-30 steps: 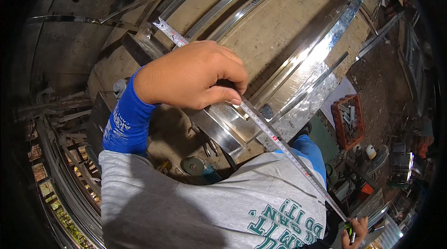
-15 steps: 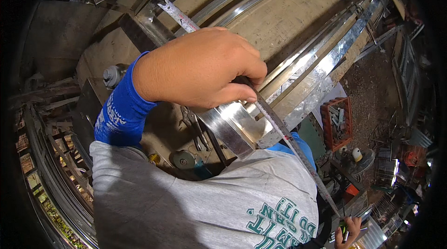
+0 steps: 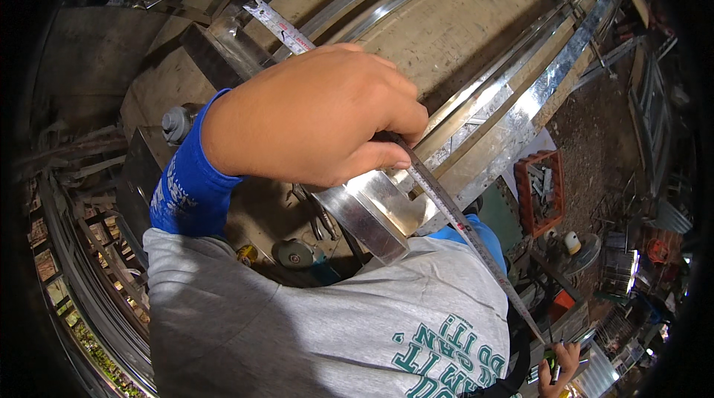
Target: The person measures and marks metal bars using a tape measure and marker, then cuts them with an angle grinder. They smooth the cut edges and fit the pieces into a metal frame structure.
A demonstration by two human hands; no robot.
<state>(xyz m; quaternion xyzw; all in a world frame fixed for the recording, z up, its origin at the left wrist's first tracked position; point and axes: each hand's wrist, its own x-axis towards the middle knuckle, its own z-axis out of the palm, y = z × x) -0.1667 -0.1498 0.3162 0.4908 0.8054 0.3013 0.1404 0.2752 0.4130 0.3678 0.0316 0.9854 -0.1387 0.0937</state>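
My left hand (image 3: 320, 111), in a blue sleeve cuff, is closed in a pinch on the blade of a tape measure (image 3: 480, 249) near the middle of the view. The blade's hooked free end sticks out beyond the hand at the upper left. From my fingers the blade runs down to the lower right, across my grey shirt. There my right hand (image 3: 567, 365) is wrapped round the tape measure's case, mostly hidden by fingers. Just below my left hand lies a shiny metal channel (image 3: 372, 223) with an open end.
Long shiny metal bars (image 3: 535, 89) cross the worktable (image 3: 454, 33). Close to me on the table are an angle grinder (image 3: 294, 253) and locking pliers (image 3: 320, 223). A red crate (image 3: 537, 193) of metal pieces and a fan (image 3: 584, 253) stand on the right.
My left hand has shifted very slightly left, and the tape's hooked end with it. Both hands keep their hold on the tape measure.
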